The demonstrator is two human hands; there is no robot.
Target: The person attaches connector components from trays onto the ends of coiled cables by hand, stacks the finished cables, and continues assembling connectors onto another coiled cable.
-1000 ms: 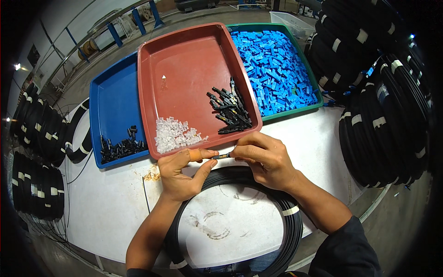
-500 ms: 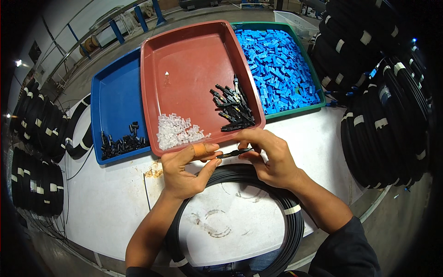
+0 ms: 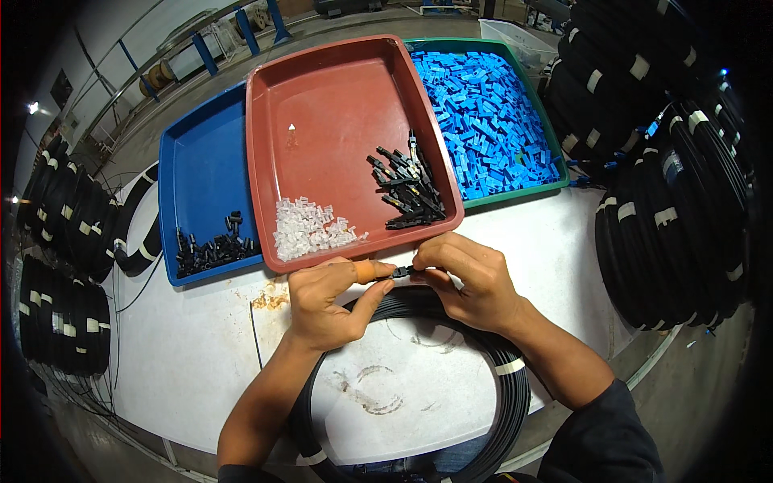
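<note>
White tabletop (image 3: 177,346), left fingers (image 3: 372,271) pinching small black connector (image 3: 402,273), right fingers (image 3: 441,256) clamped on its right end

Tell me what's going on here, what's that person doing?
The person's left hand and right hand pinch a small black part between them, near the red tray. A black coil lies below on the white table. The red tray holds whitish bits and black pieces; the green tray holds many blue pieces.
</note>
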